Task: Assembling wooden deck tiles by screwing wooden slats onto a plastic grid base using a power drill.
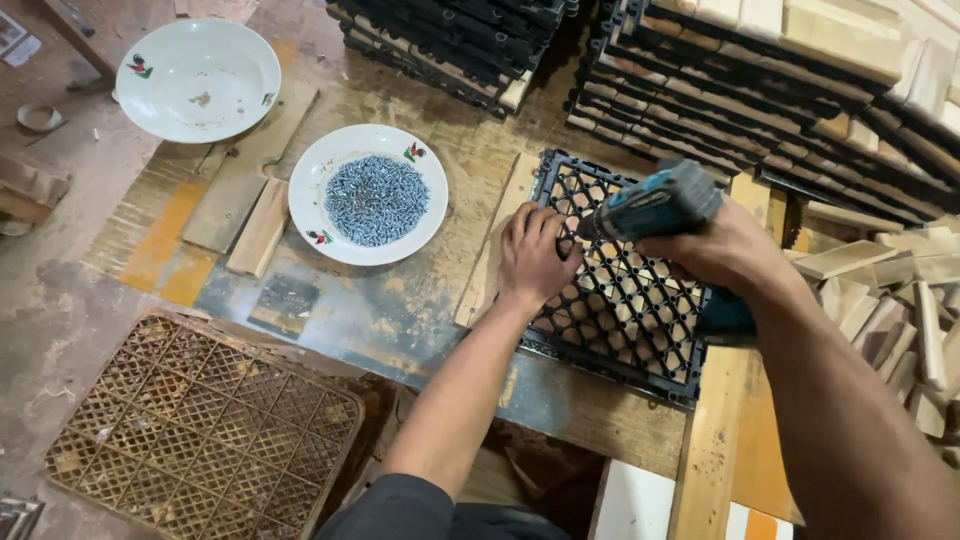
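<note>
Right hand (715, 250) is wrapped tight round a teal cordless drill (655, 203), nose pointing left toward the left hand (535, 255). Left hand is curled, fingers (540, 222) bent down onto the top-left part of a black plastic grid tile (625, 290); can't tell if it's pinching anything. Tile lies flat on the worn surface (400, 320), w/ wood slats under it, one showing along its left edge. Just left of tile: white dish (368, 195) full of screws (376, 198). Farther up-left, an empty white dish (198, 80). Loose wood pieces (262, 228) lie between the dishes. Stacks of black tiles (700, 90) sit behind, more slats (890, 300) piled at right. Brown lattice mat (200, 430) lower left.
</note>
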